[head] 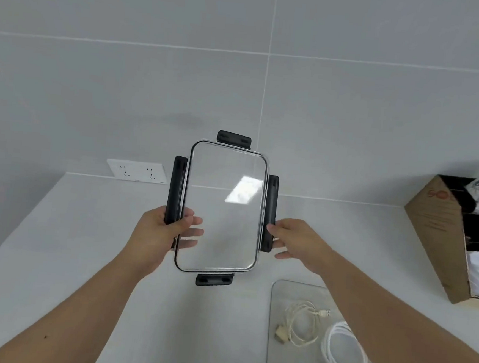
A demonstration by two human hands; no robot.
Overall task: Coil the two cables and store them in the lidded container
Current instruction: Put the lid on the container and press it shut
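Cables are my concern, and both sit coiled inside the clear container (276, 321) at about 5 o'clock in my view, low on the pale grey bench (83, 255).

Starting from the left at 9 o'clock, a white double wall socket (137, 171) is set into the grey tiled wall just above the back edge of the bench.

Next comes my left hand (159, 232), raised in front of me near centre. Its fingers (191, 232) are closed around the left edge of the transparent lid (222, 208), thumb over the black clip on that side, other fingers showing through the clear panel from behind. The lid is held up in the air, above the bench, with its flat face toward me. It has four black clips, one on each side, at 12, 3, 6 and 9 o'clock around its frame.

My right hand (294, 240) is at the lid's right edge, fingers spread and loosely open, tips touching or just beside the right clip; I cannot tell which.

Inside the container, the cream cable (300, 323) lies looped on the left, and the white cable (345, 353) lies looped to its right, partly hidden beneath my right forearm.

At 3 o'clock, far right, an open cardboard box (432, 231) stands on the bench holding white items.
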